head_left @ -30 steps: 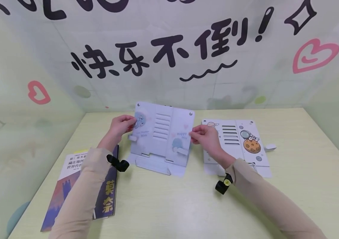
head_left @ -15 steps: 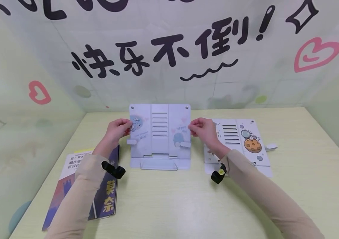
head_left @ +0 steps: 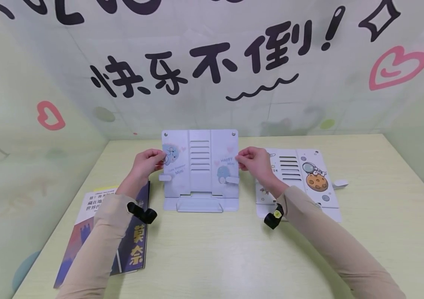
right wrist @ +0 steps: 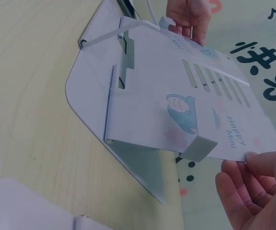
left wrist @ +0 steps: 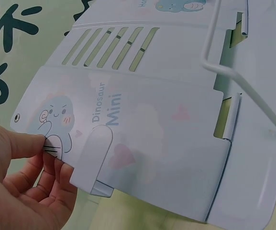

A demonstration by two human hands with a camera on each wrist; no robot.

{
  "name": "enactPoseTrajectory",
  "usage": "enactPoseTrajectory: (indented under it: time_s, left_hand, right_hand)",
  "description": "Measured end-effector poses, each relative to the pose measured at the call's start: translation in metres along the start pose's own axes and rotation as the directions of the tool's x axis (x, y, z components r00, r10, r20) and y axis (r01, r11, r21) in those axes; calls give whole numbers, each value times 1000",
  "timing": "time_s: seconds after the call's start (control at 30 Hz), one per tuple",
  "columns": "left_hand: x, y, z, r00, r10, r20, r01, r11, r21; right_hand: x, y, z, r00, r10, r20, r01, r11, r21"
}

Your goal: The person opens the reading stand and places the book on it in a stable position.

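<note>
A pale lilac book stand (head_left: 200, 178) with dinosaur pictures and a slotted middle stands at the back of the table, its panel tilted up from its base plate (right wrist: 87, 91). My left hand (head_left: 147, 164) pinches the panel's left edge between thumb and fingers, just above a page clip (left wrist: 93, 158). At the opposite edge my right hand (head_left: 254, 165) pinches the panel the same way, above the other page clip (right wrist: 200, 141). A wire ledge (head_left: 199, 205) sits along the stand's front.
A second book stand (head_left: 290, 178), white with an astronaut print, lies to the right, partly behind the right forearm. Books (head_left: 131, 245) lie at the left under the left forearm. A printed wall sheet (head_left: 212, 112) rises behind the table (head_left: 212, 257).
A second ago the lilac book stand was turned at an angle; it has swung round to face squarely forward, both hands still holding its edges. Over the last half second it has barely moved.
</note>
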State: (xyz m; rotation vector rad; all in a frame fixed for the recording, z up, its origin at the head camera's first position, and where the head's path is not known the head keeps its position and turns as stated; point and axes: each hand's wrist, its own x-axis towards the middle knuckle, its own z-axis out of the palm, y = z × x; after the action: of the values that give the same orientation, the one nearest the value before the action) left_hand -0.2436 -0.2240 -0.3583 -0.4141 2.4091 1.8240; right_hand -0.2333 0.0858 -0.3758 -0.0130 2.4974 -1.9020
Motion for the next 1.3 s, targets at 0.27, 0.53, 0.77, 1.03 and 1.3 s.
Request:
enactPoseTrajectory:
  time_s: [0.27, 0.53, 0.77, 1.03, 1.3]
  left_hand:
    - [-1, 0, 0, 1000, 2, -14, -2, 1000, -4]
    - [-1, -4, -2, 1000, 13, -15, -13, 1000, -10]
    - [-4, -8, -6, 1000, 26, -4, -26, 1000, -9]
    - [-27, -22, -48, 997, 69, 39, -70, 998, 7]
    - [-54, -58, -106, 998, 56, 22, -57, 998, 33]
  right_hand:
    - [1, -1, 0, 1000, 19, 5, -19, 1000, -12]
    - [3, 2, 1, 1000, -3, 1, 3, 1000, -30]
    - [0, 2, 1, 1000, 5, -15, -5, 1000, 4]
    - [-13, -5, 5, 982, -148, -116, 162, 980, 114]
    - [-36, -28, 29, 964, -265, -29, 266, 948, 175]
